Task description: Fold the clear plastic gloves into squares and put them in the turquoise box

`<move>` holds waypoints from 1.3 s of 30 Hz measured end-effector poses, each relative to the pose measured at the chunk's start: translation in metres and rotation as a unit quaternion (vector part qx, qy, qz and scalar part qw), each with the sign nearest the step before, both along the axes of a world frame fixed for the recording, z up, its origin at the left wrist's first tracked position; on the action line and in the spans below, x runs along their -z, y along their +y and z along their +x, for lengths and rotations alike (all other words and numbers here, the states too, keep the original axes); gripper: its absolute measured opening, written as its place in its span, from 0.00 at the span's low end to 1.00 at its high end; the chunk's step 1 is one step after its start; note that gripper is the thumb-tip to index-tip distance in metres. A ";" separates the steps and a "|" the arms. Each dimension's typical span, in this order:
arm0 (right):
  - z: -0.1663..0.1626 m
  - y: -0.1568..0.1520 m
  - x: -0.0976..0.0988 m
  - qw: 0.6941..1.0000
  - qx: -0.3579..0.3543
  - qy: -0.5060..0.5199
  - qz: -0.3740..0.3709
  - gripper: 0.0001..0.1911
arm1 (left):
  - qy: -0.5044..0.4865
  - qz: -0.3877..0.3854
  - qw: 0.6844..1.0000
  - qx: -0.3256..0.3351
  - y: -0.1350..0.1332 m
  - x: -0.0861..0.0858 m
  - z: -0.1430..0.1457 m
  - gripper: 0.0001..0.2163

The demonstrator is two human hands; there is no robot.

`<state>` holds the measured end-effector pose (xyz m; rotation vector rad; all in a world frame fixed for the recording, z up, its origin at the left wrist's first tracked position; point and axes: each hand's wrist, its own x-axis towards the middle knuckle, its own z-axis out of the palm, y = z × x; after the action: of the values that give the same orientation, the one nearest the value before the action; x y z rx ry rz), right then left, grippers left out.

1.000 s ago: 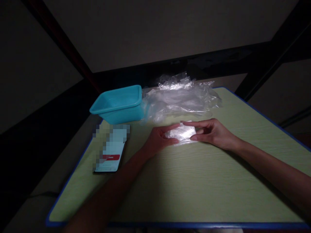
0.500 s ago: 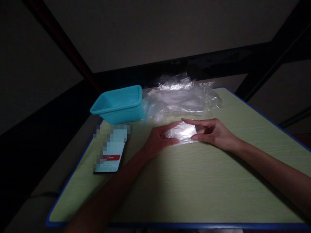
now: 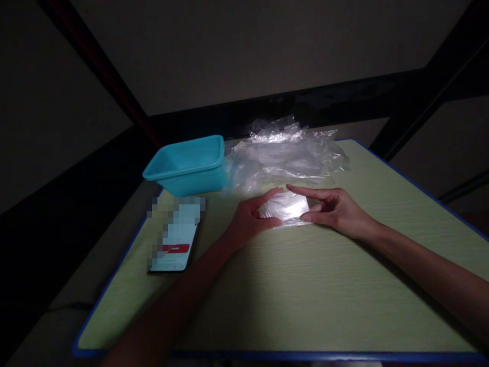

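A small, flat, shiny packet of clear plastic (image 3: 289,205) lies on the table between my hands, glaring in the light. My left hand (image 3: 254,218) grips its left end, thumb along the near edge and index finger along the far edge. From the right, my right hand (image 3: 332,208) pinches the packet, its thumb at the near right corner and its index finger reaching to the far edge. The glare hides what, if anything, the plastic contains. Just beyond my hands spreads a heap of crumpled clear plastic bags (image 3: 290,155).
A turquoise plastic basket (image 3: 191,181) stands at the table's far left. Nearer on that side lies a phone (image 3: 173,250) with its screen lit. The pale green table (image 3: 305,295) has a blue edge, and a dark wall bar runs behind it.
My index fingers have lifted slightly at the packet's far edge. Both hands otherwise keep their hold, and the other things stay in place.
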<state>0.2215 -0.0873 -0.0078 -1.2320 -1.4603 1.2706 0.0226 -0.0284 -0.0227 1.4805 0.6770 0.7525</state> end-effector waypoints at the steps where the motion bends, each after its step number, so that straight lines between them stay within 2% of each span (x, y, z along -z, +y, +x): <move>1: 0.000 0.000 0.000 1.000 0.000 0.001 0.002 0.36 | -0.004 0.005 1.000 0.001 0.000 0.000 0.000 0.31; 20: 0.001 0.001 0.002 0.999 0.006 0.013 0.032 0.39 | -0.018 0.050 0.999 -0.009 -0.001 0.000 0.000 0.31; 29: 0.003 0.003 0.002 1.000 -0.012 -0.018 -0.004 0.28 | -0.004 0.062 0.998 -0.002 0.000 0.001 0.000 0.32; 39: 0.002 0.001 0.003 1.000 -0.022 -0.011 0.006 0.34 | -0.024 0.082 0.996 -0.007 0.002 0.004 0.000 0.33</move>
<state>0.2234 -0.0863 -0.0104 -1.2145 -1.5173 1.2789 0.0229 -0.0264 -0.0271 1.6036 0.6005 0.8679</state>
